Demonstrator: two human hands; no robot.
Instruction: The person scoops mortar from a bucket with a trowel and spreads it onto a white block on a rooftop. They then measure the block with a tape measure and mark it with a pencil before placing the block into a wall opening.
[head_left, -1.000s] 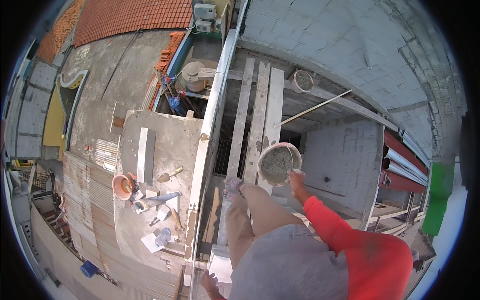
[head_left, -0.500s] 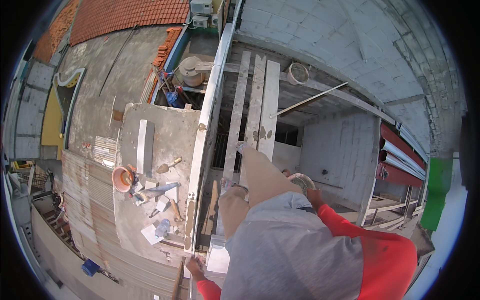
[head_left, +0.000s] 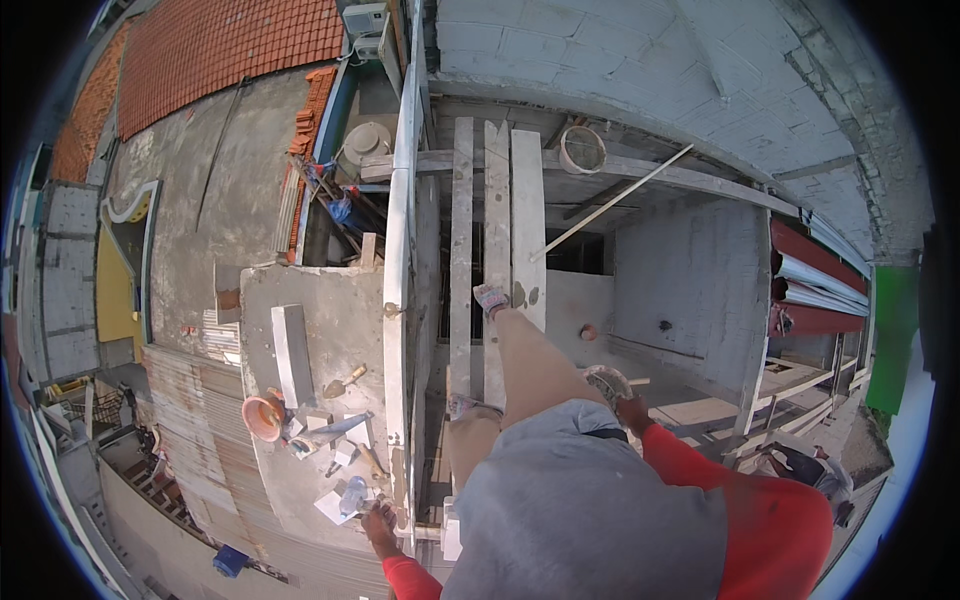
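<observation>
My right hand (head_left: 632, 412) is closed on the rim of a bucket (head_left: 607, 379) beside my right thigh; grey material shows inside it. My left hand (head_left: 380, 528) reaches low by the inner side of a narrow white wall (head_left: 397, 240), close to a clear plastic bottle (head_left: 353, 497); its fingers are too small to read. I stand on long planks (head_left: 495, 215), one foot (head_left: 490, 299) ahead of the other. On the slab to the left lie a trowel (head_left: 345, 382), a hammer-like tool with a wooden handle (head_left: 372, 460) and an orange bucket (head_left: 263, 417).
Between and beside the planks a drop opens to a lower floor. Another bucket (head_left: 582, 150) stands at the far beam, near a slanting pole (head_left: 620, 200). A pale block (head_left: 292, 355) lies on the slab. Another person (head_left: 805, 468) is down at the lower right.
My left hand has moved from the wall's near end toward the slab and bottle. The view has turned slightly, and the person at lower right has come into sight. The right hand keeps the bucket.
</observation>
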